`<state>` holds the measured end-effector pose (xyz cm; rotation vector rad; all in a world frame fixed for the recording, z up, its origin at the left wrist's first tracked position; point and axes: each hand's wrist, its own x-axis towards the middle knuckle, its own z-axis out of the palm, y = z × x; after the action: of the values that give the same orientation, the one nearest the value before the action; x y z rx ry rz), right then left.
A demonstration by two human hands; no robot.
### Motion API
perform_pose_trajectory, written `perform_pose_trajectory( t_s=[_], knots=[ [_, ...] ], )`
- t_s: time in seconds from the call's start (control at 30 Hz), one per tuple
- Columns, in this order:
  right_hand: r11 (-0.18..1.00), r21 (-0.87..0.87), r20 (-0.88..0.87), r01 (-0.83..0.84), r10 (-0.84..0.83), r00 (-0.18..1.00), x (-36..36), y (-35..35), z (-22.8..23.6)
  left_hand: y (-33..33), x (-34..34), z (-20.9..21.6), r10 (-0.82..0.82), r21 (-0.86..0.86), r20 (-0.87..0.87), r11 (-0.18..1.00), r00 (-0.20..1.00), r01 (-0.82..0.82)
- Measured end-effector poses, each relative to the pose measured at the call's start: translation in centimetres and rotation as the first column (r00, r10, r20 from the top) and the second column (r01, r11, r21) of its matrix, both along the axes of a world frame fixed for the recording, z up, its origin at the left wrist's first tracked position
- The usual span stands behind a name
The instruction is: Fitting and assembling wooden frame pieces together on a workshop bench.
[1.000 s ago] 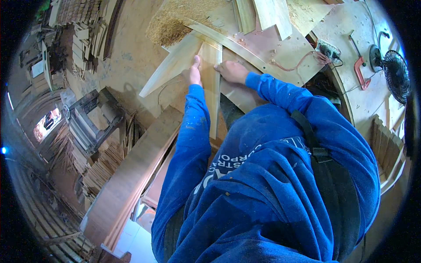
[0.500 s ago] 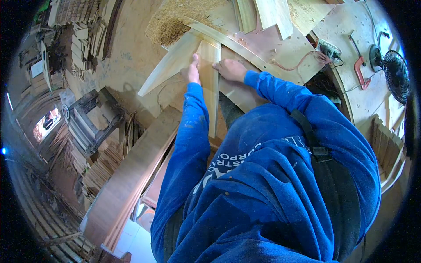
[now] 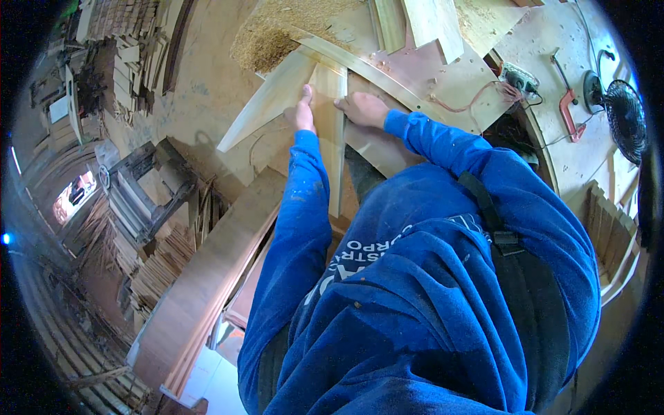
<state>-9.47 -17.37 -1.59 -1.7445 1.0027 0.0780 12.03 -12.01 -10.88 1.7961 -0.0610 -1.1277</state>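
A pale wooden board [image 3: 330, 149] runs lengthwise from the bench edge toward my body. At its far end it meets a wider tapered wooden piece [image 3: 266, 104] that slants off to the left. My left hand [image 3: 302, 112] grips the board's left side near this meeting place, thumb on top, the other fingers largely hidden. On the opposite edge, my right hand [image 3: 365, 109] is closed, its fingertips against the board. A long thin wooden strip [image 3: 373, 72] crosses just beyond both hands.
A sawdust heap [image 3: 266, 45] lies past the boards. To the right are a corded power tool [image 3: 519, 79], a red clamp [image 3: 570, 114] and a black fan [image 3: 624, 121]. More cut boards [image 3: 432, 28] lie at the back. A machine [image 3: 142, 190] and stacked wood stand left.
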Motion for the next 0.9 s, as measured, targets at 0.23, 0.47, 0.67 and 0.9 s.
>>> perform_pose_trajectory(
  t_s=[0.23,0.47,0.67,0.9],
  knots=[
    [0.999,0.007,0.015,0.033,-0.033,0.999,0.4,0.3,-1.4,0.3,0.5,-0.5,-0.18,0.065,0.019,0.982,0.984,0.178],
    [0.995,-0.093,0.057,-0.02,0.026,0.998,0.7,0.4,-1.5,0.0,0.1,0.7,-0.006,-0.016,0.025,1.0,1.0,0.007],
    [0.99,-0.143,0.059,-0.006,0.015,0.998,0.5,0.8,-3.1,-0.7,-1.6,3.1,-0.176,0.017,-0.097,0.984,0.98,0.179],
    [0.99,-0.137,0.066,-0.024,0.034,0.997,1.3,0.9,-4.1,-0.2,0.5,0.0,0.0,-0.037,-0.006,0.999,1.0,-0.001]
  ],
)
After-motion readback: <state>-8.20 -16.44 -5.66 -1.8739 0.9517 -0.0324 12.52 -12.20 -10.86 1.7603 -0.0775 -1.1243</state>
